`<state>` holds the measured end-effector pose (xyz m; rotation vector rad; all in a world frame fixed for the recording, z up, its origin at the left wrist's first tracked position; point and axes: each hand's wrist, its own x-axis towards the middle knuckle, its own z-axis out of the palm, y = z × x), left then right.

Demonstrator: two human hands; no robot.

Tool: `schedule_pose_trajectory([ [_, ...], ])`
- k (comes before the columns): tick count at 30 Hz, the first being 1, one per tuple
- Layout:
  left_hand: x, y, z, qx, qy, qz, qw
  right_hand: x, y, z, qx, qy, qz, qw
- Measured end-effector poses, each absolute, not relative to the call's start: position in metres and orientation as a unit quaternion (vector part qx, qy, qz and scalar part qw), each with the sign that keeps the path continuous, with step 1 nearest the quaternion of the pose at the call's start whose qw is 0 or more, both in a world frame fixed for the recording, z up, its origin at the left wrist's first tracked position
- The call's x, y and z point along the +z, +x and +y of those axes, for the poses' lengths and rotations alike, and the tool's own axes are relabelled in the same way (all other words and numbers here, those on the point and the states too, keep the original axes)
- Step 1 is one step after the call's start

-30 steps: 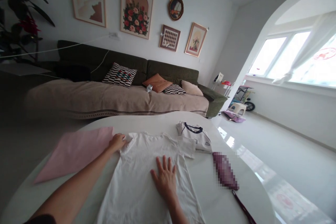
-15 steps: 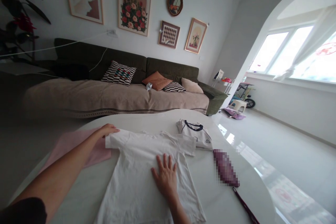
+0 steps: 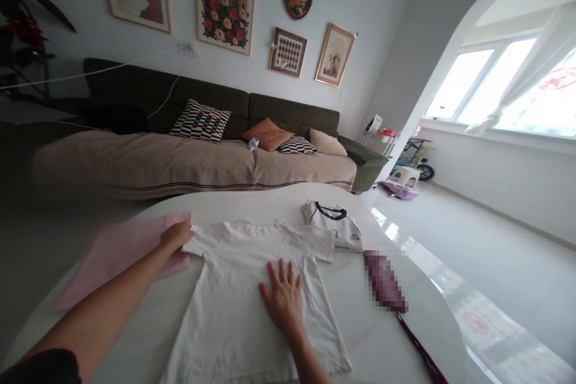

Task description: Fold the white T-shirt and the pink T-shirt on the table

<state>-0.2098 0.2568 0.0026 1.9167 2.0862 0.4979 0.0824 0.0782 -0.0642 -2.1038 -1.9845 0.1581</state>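
A white tee (image 3: 252, 300) lies spread flat on the bench (image 3: 396, 342) before me. My right hand (image 3: 282, 295) rests open, palm down, on its middle. My left hand (image 3: 176, 235) grips the end of its left sleeve, over a pink cloth (image 3: 112, 252). A folded shirt (image 3: 335, 227) sits just beyond the other sleeve.

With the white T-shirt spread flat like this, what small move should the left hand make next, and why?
Probably fold the sleeve inward across the T-shirt. The left hand is at the sleeve's end, partly over the pink cloth, while the right hand lies flat on the middle and pins the shirt to the table. The shirt looks smooth, so the fold should stay even.
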Motion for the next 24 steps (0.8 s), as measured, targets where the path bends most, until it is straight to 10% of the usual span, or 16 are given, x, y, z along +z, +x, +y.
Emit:
schedule_pose_trajectory([
  [24,-0.073,-0.079,0.213,0.121,0.767,0.63,0.026,-0.04,0.096,0.15,0.04,-0.706,-0.691,0.147],
])
